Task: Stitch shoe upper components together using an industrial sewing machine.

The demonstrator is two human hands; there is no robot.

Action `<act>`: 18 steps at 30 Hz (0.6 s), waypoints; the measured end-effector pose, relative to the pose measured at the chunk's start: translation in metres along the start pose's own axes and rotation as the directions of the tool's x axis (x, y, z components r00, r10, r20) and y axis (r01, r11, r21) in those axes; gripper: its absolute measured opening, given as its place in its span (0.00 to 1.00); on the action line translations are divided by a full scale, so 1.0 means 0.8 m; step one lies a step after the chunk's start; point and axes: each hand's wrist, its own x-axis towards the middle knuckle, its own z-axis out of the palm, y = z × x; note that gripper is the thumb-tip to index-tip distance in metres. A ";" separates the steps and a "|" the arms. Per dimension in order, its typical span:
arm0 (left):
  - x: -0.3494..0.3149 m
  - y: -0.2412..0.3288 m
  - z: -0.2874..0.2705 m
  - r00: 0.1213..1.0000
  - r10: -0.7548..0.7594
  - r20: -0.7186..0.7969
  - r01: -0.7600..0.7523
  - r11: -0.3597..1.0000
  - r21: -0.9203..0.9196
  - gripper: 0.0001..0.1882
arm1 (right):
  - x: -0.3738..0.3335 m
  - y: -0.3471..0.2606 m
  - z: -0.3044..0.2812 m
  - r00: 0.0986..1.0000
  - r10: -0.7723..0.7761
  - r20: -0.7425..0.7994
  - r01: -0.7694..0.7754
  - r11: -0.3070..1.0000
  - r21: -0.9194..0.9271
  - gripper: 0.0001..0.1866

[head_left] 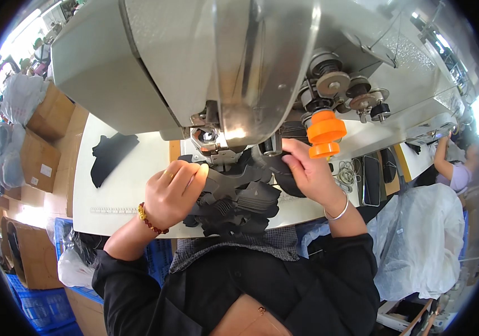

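Note:
A large grey sewing machine (177,56) fills the upper middle, its metal presser foot (223,157) low over the white table. Directly in front of the foot lies a heap of black cut fabric pieces (236,203), overlapping and partly fanned out. My left hand (173,189) is closed in a pinch at the heap's left edge, beside the foot. On the right, my right hand (313,175) grips a dark piece (284,172) between thumb and fingers; some fingertips are hidden. Another black fabric piece (111,158) lies apart on the table's left side.
Orange knobs (325,133) hang just above my right hand, below metal tension discs (333,84). A phone (370,180) and coiled cable (346,172) lie right. Cardboard boxes (38,158) and a blue crate (43,308) stand left; a plastic-covered bundle (427,235) and a co-worker (458,168) are right.

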 end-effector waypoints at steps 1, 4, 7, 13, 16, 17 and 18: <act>0.007 0.001 -0.003 0.990 0.045 -0.135 -0.039 0.998 0.045 0.15 | 0.009 -0.002 -0.001 0.990 -0.066 0.121 0.059 0.996 0.059 0.13; 0.028 0.008 -0.006 0.936 0.124 -0.329 -0.088 0.989 0.122 0.14 | 0.037 -0.015 0.005 0.961 -0.098 0.260 0.069 0.990 0.121 0.10; 0.046 0.018 -0.009 0.953 0.022 -0.301 -0.010 0.999 0.041 0.11 | 0.046 -0.009 0.013 0.964 -0.038 0.263 0.035 0.999 0.016 0.06; 0.048 0.022 0.003 0.967 -0.211 -0.145 0.202 0.977 -0.074 0.09 | 0.047 -0.015 0.026 0.997 0.003 0.075 0.000 0.999 -0.036 0.22; 0.035 0.016 0.009 0.969 -0.242 -0.040 0.238 0.967 -0.089 0.13 | 0.048 0.000 0.023 0.965 -0.046 0.258 0.090 0.983 -0.161 0.23; 0.036 0.013 0.013 0.978 -0.202 -0.049 0.197 0.977 -0.085 0.14 | 0.040 0.027 0.046 0.976 -0.061 0.210 0.084 0.991 -0.103 0.23; 0.033 0.012 0.014 0.984 -0.169 -0.055 0.164 0.984 -0.075 0.15 | 0.039 0.026 0.048 0.975 -0.062 0.211 0.084 0.991 -0.100 0.23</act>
